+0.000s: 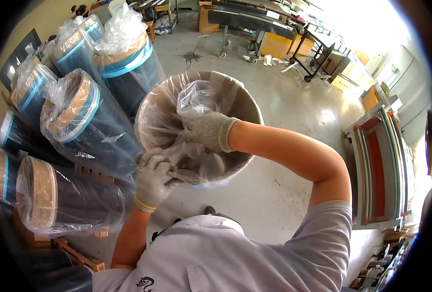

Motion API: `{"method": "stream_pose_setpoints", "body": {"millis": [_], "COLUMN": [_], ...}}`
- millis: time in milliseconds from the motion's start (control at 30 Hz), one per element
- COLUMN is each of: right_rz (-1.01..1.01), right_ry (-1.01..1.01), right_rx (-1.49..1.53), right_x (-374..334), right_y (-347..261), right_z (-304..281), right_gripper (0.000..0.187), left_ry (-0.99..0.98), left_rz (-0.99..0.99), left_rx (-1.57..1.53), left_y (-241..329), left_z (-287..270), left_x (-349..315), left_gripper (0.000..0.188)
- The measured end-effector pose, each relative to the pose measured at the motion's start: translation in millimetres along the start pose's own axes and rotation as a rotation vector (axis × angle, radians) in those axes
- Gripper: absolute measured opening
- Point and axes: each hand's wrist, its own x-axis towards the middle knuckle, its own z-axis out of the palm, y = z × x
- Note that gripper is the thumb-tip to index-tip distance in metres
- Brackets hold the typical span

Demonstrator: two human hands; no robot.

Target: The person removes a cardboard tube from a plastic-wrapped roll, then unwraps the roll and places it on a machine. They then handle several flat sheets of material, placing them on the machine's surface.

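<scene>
Gripping the clear plastic liner (196,100) inside the roll's open end (245,97), the right hand (208,130) bunches it while the left hand (152,177) clamps the near rim, tucking only partly done.

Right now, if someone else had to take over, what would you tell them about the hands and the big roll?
Left hand, gloved, grips the clear plastic bag at the near rim of the big upright roll.
Right hand, gloved, is inside the open top, pinching the plastic.
Done: plastic already lines the roll's opening.
Left: the plastic there is loose and crumpled, not neat yet.
Wrapped rolls stand on the left, on a wooden pallet.
</scene>
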Motion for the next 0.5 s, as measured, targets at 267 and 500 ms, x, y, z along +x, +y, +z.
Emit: {"method": "stream_pose_setpoints", "body": {"millis": [267, 500], "right_rz": [0.119, 0.082], "right_ry": [0.043, 0.182], "right_rx": [0.242, 0.37], "right_x": [-6, 0], "right_y": [-21, -41], "right_z": [-35, -27], "right_gripper": [0.023, 0.02], "left_ry": [0.065, 0.195], "left_rz": [-0.232, -0.343], "left_rx": [-0.404, -0.514], "left_y": [-75, -105], "left_z": [-33, -21], "left_x": [-27, -39], "left_gripper": [0.061, 0.054]}}
